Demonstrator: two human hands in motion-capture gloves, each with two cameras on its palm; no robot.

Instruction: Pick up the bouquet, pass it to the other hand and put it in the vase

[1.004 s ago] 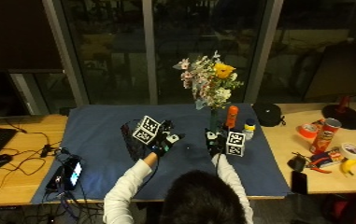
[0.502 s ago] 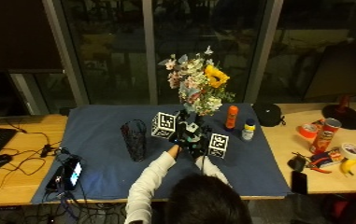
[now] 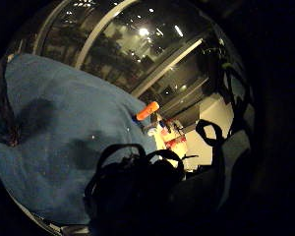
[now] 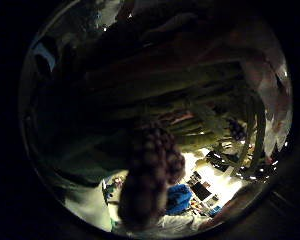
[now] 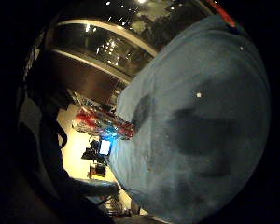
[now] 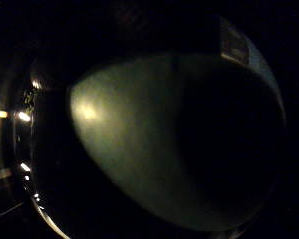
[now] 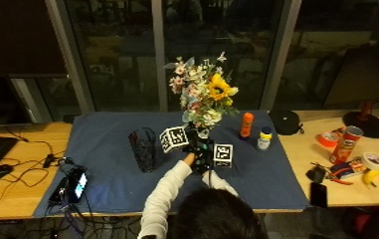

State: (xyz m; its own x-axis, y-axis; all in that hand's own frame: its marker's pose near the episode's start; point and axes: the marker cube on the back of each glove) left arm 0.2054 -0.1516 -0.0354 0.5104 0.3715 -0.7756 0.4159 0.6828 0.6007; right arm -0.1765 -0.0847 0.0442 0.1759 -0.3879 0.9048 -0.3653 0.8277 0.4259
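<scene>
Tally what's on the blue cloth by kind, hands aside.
Bouquet: 1, held upright above the cloth
Dark vase: 1
Orange bottle: 1
Small bottle with a blue and yellow cap: 1
Phone at the cloth's left edge: 1
Total: 5

Bouquet [image 7: 202, 97]: mixed blooms in pink, white and pale blue, with one yellow sunflower head and green foliage. Vase [image 7: 143, 149]: dark, near black, with a textured, ribbed-looking surface. Table cloth [image 7: 109, 149]: plain dark blue. Table [image 7: 17, 144]: light wood. Bottle [image 7: 246, 124]: orange. Small bottle [image 7: 264, 138]: white with blue and yellow cap. Gloves: black.
</scene>
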